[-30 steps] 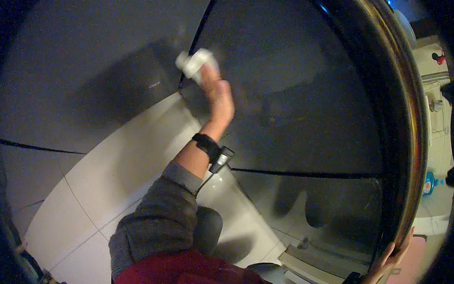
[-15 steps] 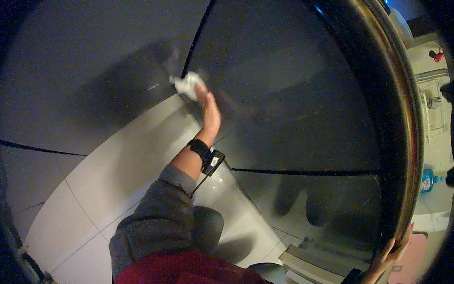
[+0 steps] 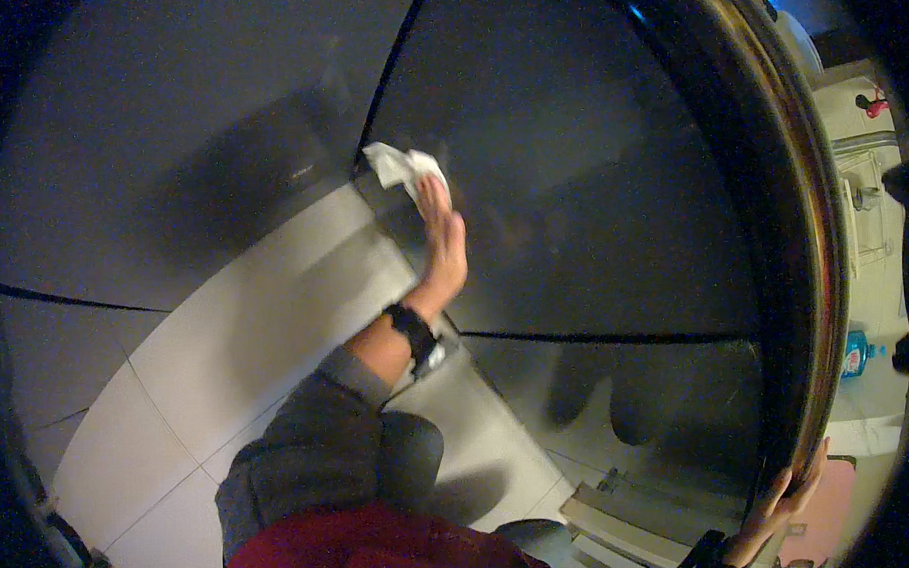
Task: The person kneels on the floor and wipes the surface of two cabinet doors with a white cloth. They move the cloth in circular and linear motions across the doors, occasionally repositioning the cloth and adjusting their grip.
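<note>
My left hand, a black band on its wrist, is pressed with outstretched fingers against a dark glossy cabinet panel. Under its fingers a crumpled white tissue or cloth sticks out, close to the seam between panels. Whether it is paper or fabric I cannot tell. At the lower right my right hand is curled over the rounded countertop edge; its fingertips lie on the top side and part of the hand is hidden.
On the counter are a blue bottle, a pink board and a wire rack. Pale tiled floor lies below the cabinets. A slatted light panel is low on the right, by my knee.
My left hand has slid to the right and slightly down along the dark panel with the white tissue or cloth. My right hand stays on the counter edge.
</note>
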A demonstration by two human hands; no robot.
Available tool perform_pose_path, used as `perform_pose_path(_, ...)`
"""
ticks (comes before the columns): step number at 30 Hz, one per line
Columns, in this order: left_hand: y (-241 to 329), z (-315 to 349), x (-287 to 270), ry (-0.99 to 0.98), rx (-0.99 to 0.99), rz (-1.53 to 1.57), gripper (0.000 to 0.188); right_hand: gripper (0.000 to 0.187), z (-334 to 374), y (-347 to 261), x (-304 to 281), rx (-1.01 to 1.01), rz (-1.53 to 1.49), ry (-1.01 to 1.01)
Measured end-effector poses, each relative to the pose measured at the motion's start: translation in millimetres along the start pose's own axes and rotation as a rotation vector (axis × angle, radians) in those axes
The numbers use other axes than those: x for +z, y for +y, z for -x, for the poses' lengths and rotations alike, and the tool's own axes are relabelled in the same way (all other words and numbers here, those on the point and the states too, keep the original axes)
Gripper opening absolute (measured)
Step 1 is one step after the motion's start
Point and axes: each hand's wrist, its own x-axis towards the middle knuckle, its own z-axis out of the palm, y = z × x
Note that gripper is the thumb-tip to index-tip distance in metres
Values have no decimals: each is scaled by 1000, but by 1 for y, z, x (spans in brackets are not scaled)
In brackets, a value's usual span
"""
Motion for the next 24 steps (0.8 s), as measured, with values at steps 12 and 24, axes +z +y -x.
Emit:
perform_pose_path(12,-34,-28,-17,251,-134,22,47,58,2,1,6,43,0,41)
perform_pose_path(24,-45,-28,-49,373,-96,105,41,53,-1,-34,-7,22,-3,41)
